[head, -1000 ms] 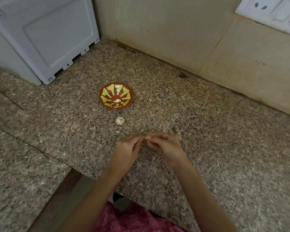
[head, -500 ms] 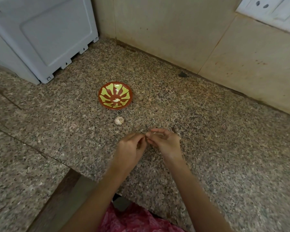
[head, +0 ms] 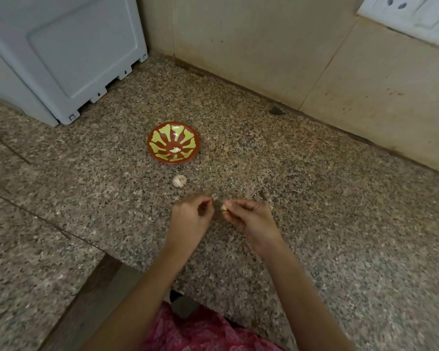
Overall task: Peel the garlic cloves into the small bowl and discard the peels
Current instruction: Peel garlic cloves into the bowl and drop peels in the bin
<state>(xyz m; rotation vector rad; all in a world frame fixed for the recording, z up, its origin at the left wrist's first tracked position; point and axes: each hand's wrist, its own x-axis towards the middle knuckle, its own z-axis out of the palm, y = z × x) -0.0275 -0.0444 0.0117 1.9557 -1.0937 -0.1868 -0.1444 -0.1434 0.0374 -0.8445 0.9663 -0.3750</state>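
A small red bowl point(head: 160, 158) with a yellow-green pattern stands on the granite counter, with one peeled clove point(head: 175, 149) inside. Just in front of it lies a piece of garlic bulb point(head: 179, 180) still in its skin. Nearer to me, my right hand point(head: 251, 219) pinches a garlic clove point(head: 224, 207) at its fingertips. My left hand point(head: 190, 219) pinches a scrap of peel point(head: 215, 197) a short way left of the clove. The two hands are slightly apart above the counter.
A white appliance point(head: 69, 57) stands at the back left. Tiled walls point(head: 264, 46) form a corner behind the bowl, with a socket plate point(head: 411, 11) at the top right. The counter's front edge point(head: 147, 271) steps back near my body. A dark speck point(head: 275, 110) lies by the wall.
My hands were joined at the clove; now they have drawn apart, the left one pulling a bit of peel away to the left.
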